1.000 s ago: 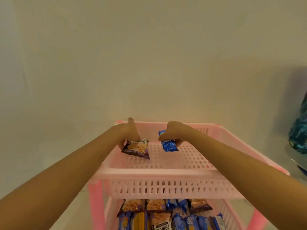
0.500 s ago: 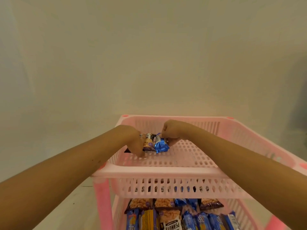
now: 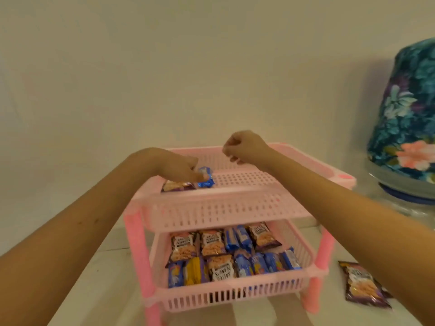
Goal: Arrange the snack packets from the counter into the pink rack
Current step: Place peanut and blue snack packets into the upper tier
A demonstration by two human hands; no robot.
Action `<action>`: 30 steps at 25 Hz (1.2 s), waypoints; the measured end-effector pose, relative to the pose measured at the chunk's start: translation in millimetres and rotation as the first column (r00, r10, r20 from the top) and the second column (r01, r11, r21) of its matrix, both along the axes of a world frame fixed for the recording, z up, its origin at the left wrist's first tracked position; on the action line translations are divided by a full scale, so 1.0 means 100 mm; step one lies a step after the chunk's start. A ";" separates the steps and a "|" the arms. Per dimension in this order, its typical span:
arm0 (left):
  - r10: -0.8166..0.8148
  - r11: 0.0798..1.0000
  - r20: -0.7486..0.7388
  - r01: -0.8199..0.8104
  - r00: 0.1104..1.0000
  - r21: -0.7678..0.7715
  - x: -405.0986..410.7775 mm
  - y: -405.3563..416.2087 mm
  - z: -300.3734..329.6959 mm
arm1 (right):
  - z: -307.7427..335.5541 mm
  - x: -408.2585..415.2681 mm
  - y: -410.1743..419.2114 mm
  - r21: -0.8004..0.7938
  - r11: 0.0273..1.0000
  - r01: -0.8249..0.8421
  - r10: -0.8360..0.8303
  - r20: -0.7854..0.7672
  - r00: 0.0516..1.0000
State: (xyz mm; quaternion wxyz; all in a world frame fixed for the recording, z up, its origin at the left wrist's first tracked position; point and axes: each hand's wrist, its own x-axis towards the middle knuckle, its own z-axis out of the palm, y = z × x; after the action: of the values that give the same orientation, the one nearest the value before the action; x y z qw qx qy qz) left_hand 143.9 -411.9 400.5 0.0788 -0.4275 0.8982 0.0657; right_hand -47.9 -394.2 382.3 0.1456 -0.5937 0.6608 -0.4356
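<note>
While left fingers (image 3: 196,176) pinch the blue packet (image 3: 206,178), right hand (image 3: 243,147) curled, holding nothing.

A large rounded object under a dark blue floral cover (image 3: 404,109) stands at the right on the pale worktop (image 3: 113,278), close to the plain cream wall (image 3: 164,67).

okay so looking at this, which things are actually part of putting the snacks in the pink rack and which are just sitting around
Part of the job:
pink rack
blue packet under the left hand
peanut packet on the top shelf
packets on the lower shelf
packet on the counter
right hand, empty

Just there:
floral-covered object
</note>
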 end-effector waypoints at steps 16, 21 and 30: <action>-0.163 0.705 -0.760 -0.464 0.629 -0.536 -1.55 1.64 -1.46 | -1.77 -3.02 2.74 -0.214 0.902 0.376 -0.421 -0.241 0.874; -0.208 0.873 -0.774 -0.244 0.598 -0.422 -2.66 2.19 -2.28 | -2.51 -4.00 3.31 0.110 0.869 0.483 -0.452 -0.223 0.864; 0.146 0.935 -0.438 0.020 0.887 0.353 -4.63 3.28 -3.58 | -3.15 -4.67 4.07 0.570 0.646 0.508 -0.439 -0.266 0.858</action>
State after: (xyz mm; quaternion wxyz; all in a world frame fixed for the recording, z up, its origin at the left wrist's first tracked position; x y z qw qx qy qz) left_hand -318.9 -83.7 42.6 -0.0628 -0.4086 0.8507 0.3248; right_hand -515.2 13.1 67.8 0.1793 -0.3397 0.9048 -0.1840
